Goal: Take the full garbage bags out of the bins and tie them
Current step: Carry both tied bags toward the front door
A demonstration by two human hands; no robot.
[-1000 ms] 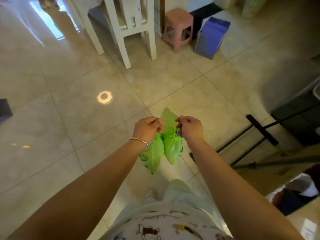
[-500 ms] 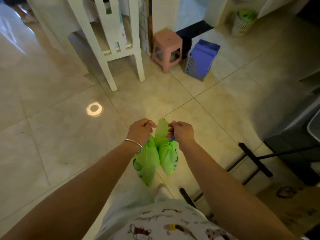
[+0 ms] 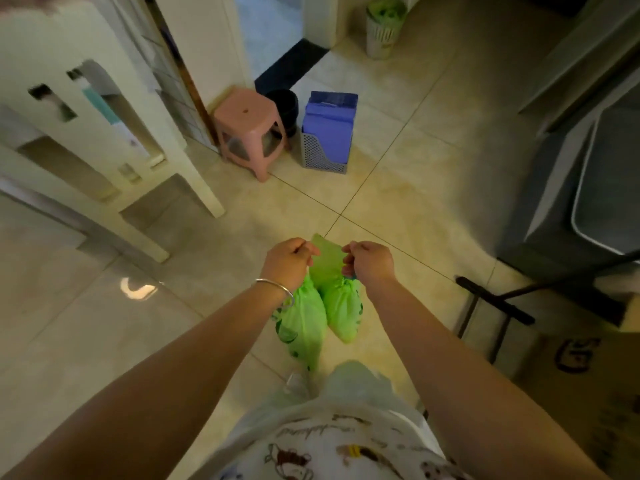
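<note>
Two small green garbage bags hang in front of me above the tiled floor. The left bag [image 3: 302, 323] dangles under my left hand [image 3: 287, 261], which wears a silver bracelet. The right bag [image 3: 341, 306] hangs under my right hand [image 3: 369, 263]. Between the two hands a flat green flap of bag plastic [image 3: 325, 254] is stretched, pinched at each side by closed fingers. Far off by the wall stands a white slotted bin [image 3: 381, 27] lined with a green bag.
A pink plastic stool [image 3: 247, 126] and a grey mesh holder with blue folders [image 3: 327, 133] sit by the wall ahead. A white chair [image 3: 114, 140] is at the left. A black stand's legs [image 3: 491, 303] and a cardboard box [image 3: 588, 382] lie at the right.
The view has advanced and tilted up toward the far wall; the stool, blue holder and far bin appear closer. Both hands keep holding the green bags in the same pinch.
</note>
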